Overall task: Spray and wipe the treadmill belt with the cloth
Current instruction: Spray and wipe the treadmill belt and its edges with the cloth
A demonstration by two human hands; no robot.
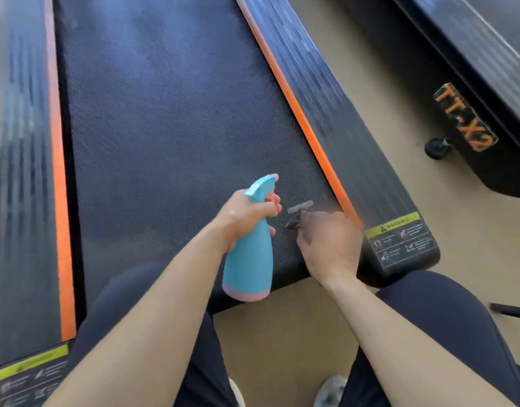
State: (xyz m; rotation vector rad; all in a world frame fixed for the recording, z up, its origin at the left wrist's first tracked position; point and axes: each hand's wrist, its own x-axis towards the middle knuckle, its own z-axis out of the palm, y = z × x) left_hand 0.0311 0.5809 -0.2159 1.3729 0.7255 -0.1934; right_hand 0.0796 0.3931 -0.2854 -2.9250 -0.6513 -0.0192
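Observation:
The black treadmill belt (170,113) runs away from me between two black side rails with orange strips. My left hand (242,214) grips a blue spray bottle (250,259) with a pink base by its neck, a finger on the pink trigger, nozzle aimed at the belt. My right hand (329,245) is blurred and holds a small dark cloth (297,220) against the belt's near right corner, next to a short white mark (300,206). Most of the cloth is hidden under the hand.
The right side rail (355,160) ends in a yellow warning label (399,239). A second treadmill (470,118) marked in orange letters stands to the right across tan floor (282,333). My knees in dark trousers and my shoes are at the belt's near end.

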